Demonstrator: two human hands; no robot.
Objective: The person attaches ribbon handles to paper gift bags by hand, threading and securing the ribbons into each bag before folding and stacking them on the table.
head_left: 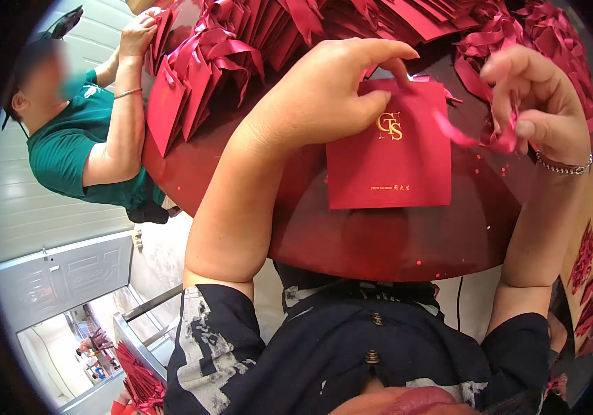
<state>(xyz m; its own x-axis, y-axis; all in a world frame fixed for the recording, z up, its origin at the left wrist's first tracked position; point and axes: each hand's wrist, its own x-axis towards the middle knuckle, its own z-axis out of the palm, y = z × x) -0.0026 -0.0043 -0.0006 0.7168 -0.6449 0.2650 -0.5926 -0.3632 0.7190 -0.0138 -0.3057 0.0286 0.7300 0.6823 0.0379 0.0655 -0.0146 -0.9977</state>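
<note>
A flat red paper bag (390,166) with gold lettering lies in front of me on the dark red table. My left hand (331,93) reaches over the bag's upper left part, thumb and fingers apart around its top edge. Between the thumb and fingers of my right hand (545,107) is a pinkish-red ribbon (473,138), raised beside the bag. The ribbon runs in a loose curve toward the bag's upper right corner. Where it meets the bag is blurred.
Standing bags with ribbon bows (203,69) crowd the far left of the round table (393,249). Ribbon heaps (552,41) lie at the far right. A co-worker in a green shirt (78,138) handles bags at the left. More red bags (141,377) are at the lower left.
</note>
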